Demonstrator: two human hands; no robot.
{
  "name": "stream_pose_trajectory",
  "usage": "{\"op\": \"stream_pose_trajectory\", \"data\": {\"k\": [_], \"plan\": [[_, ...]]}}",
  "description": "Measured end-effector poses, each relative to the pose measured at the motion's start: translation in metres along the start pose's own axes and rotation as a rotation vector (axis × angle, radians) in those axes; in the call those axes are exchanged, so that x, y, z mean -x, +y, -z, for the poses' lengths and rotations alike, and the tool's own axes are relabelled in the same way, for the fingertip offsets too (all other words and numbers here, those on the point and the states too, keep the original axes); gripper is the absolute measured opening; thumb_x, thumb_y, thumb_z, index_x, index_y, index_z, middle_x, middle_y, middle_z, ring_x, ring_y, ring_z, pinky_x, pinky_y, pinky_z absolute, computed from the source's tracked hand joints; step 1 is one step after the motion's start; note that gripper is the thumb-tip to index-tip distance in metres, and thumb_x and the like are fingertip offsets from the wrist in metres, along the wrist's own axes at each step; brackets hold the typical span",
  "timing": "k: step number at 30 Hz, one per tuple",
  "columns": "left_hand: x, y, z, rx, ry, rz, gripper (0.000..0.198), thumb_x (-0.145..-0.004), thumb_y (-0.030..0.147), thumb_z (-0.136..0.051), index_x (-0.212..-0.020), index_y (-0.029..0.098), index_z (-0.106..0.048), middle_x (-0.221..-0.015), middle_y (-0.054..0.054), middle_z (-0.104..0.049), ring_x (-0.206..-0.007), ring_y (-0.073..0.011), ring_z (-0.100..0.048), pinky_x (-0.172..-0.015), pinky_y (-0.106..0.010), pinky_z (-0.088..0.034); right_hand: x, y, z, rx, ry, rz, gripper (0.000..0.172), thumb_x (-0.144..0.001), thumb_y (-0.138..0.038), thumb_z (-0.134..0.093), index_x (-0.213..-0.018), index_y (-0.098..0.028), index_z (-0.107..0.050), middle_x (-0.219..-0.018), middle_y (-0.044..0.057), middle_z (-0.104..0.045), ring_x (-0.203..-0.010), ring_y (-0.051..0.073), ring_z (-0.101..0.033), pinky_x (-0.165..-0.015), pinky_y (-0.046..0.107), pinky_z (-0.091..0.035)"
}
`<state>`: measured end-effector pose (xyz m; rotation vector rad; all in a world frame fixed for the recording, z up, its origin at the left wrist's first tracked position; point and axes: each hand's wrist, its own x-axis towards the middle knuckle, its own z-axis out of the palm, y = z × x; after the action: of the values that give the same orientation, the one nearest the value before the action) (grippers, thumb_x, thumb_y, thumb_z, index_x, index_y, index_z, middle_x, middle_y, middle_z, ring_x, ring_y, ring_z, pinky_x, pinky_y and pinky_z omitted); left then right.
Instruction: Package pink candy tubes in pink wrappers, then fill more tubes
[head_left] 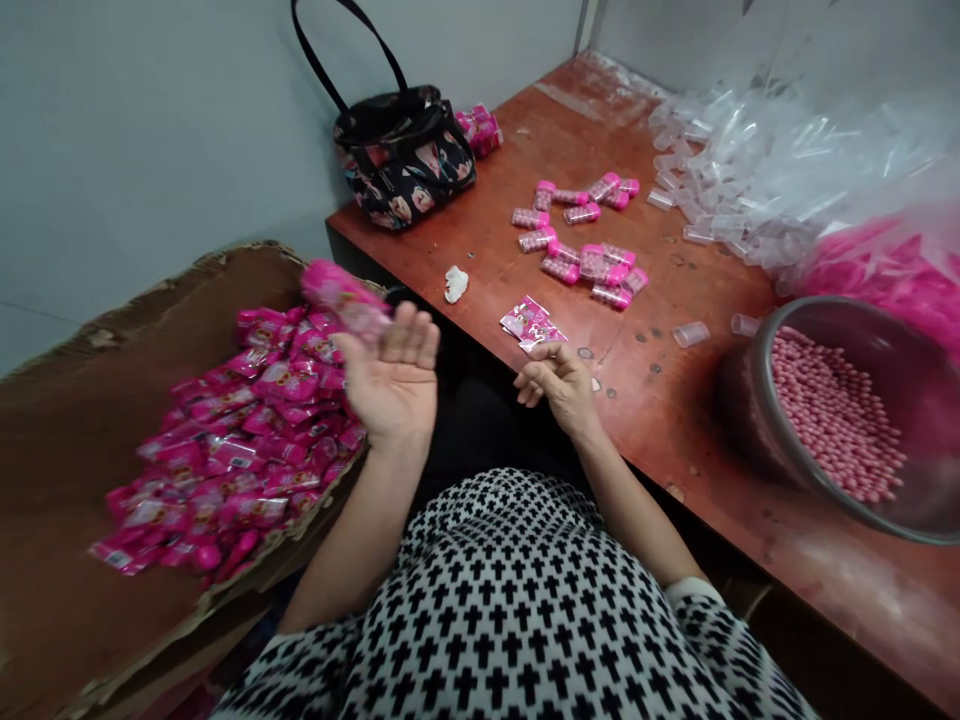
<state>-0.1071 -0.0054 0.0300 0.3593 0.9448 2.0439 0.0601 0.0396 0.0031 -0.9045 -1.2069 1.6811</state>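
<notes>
My left hand (397, 375) is palm up over the edge of a cardboard box (60, 420), its fingers stretched out. A blurred pink packet (345, 298) is just beyond its thumb and fingers, above the pile of filled pink packets (255, 420) in the box. At the table's front edge, my right hand (559, 385) has its fingers curled in, and I see nothing between them. Flat pink sachets (531, 322) lie close to its fingertips; I cannot tell whether they touch. Several pink-capped tubes of beads (591, 265) lie farther back on the table.
On the reddish table (495, 240) are a floral handbag (409, 165), with pink packets (480, 130) behind it, and a scrap of white tissue (455, 284). A grey bucket (772, 400) of pink beads (836, 415) stands right, near clear empty tubes (720, 190) and pink caps (885, 270).
</notes>
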Motion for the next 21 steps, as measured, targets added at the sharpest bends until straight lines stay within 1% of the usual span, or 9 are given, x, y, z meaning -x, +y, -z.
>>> {"op": "stream_pose_trajectory", "data": {"k": [2, 4, 5, 7, 8, 10, 14, 18, 21], "plan": [[-0.009, -0.003, 0.004, 0.011, 0.048, -0.062, 0.044, -0.082, 0.06, -0.048, -0.1, 0.022, -0.061, -0.096, 0.0, -0.072, -0.097, -0.0151, -0.065, -0.094, -0.034, -0.047, 0.0, 0.001, 0.013, 0.032, 0.085, 0.008, 0.032, -0.072, -0.043, -0.069, -0.082, -0.02, -0.05, -0.057, -0.007, -0.065, -0.04, 0.008, -0.058, -0.036, 0.015, -0.044], [-0.013, -0.025, 0.003, -0.153, 0.007, -0.004, 0.043, -0.077, 0.052, -0.061, -0.11, 0.026, -0.057, -0.096, -0.001, -0.072, -0.096, -0.0177, -0.066, -0.094, -0.039, -0.046, 0.001, 0.005, 0.028, 0.055, 0.163, 0.005, 0.031, -0.073, -0.044, -0.068, -0.08, -0.019, -0.05, -0.057, -0.006, -0.064, -0.04, 0.007, -0.057, -0.036, 0.014, -0.043], [-0.015, -0.04, 0.001, -0.319, -0.065, -0.017, 0.044, -0.073, 0.046, -0.068, -0.111, 0.026, -0.058, -0.102, -0.003, -0.071, -0.102, -0.0189, -0.064, -0.096, -0.039, -0.044, 0.002, 0.007, 0.033, 0.064, 0.19, 0.002, 0.031, -0.074, -0.044, -0.067, -0.079, -0.019, -0.05, -0.057, -0.006, -0.064, -0.04, 0.007, -0.057, -0.036, 0.014, -0.043], [-0.016, -0.073, -0.005, -0.709, -0.352, -0.109, 0.039, -0.072, 0.038, -0.071, -0.108, 0.024, -0.064, -0.12, -0.007, -0.064, -0.123, -0.0221, -0.05, -0.108, -0.041, -0.031, 0.005, 0.01, 0.041, 0.086, 0.213, -0.004, 0.031, -0.074, -0.044, -0.067, -0.078, -0.019, -0.05, -0.058, -0.005, -0.064, -0.04, 0.006, -0.057, -0.036, 0.014, -0.043], [-0.017, -0.088, -0.008, -0.872, -0.449, -0.187, 0.037, -0.071, 0.034, -0.072, -0.106, 0.024, -0.065, -0.126, -0.007, -0.06, -0.129, -0.0242, -0.043, -0.112, -0.044, -0.023, 0.006, 0.01, 0.043, 0.099, 0.215, -0.006, 0.031, -0.074, -0.044, -0.067, -0.077, -0.019, -0.05, -0.058, -0.005, -0.064, -0.04, 0.006, -0.057, -0.036, 0.014, -0.042], [-0.019, -0.112, -0.012, -1.153, -0.573, -0.331, 0.031, -0.074, 0.029, -0.07, -0.104, 0.024, -0.068, -0.132, -0.007, -0.056, -0.135, -0.0274, -0.035, -0.114, -0.049, -0.012, 0.009, 0.009, 0.045, 0.135, 0.212, -0.01, 0.031, -0.074, -0.045, -0.067, -0.077, -0.019, -0.05, -0.058, -0.005, -0.065, -0.04, 0.007, -0.056, -0.037, 0.015, -0.042], [-0.024, -0.131, -0.009, -1.43, -0.574, -0.532, 0.018, -0.082, 0.029, -0.06, -0.097, 0.025, -0.07, -0.128, -0.005, -0.059, -0.133, -0.0274, -0.037, -0.113, -0.053, -0.016, 0.007, 0.003, 0.051, 0.219, 0.23, -0.013, 0.03, -0.074, -0.046, -0.065, -0.077, -0.019, -0.051, -0.059, -0.004, -0.064, -0.043, 0.007, -0.056, -0.041, 0.017, -0.044], [-0.027, -0.137, -0.003, -1.39, -0.548, -0.644, 0.017, -0.085, 0.028, -0.056, -0.092, 0.025, -0.071, -0.118, -0.004, -0.065, -0.128, -0.0252, -0.044, -0.112, -0.052, -0.023, -0.006, 0.005, 0.06, 0.365, 0.311, 0.039, 0.03, -0.077, -0.047, -0.061, -0.08, -0.018, -0.054, -0.068, -0.001, -0.063, -0.056, 0.01, -0.06, -0.052, 0.021, -0.048], [-0.023, -0.14, -0.001, -1.286, -0.523, -0.703, 0.019, -0.087, 0.028, -0.053, -0.09, 0.024, -0.071, -0.114, -0.005, -0.067, -0.125, -0.0236, -0.048, -0.11, -0.051, -0.028, -0.02, 0.012, 0.062, 0.412, 0.363, 0.062, 0.035, -0.074, -0.047, -0.063, -0.094, -0.019, -0.053, -0.085, 0.003, -0.065, -0.073, 0.014, -0.064, -0.063, 0.026, -0.051]]}}
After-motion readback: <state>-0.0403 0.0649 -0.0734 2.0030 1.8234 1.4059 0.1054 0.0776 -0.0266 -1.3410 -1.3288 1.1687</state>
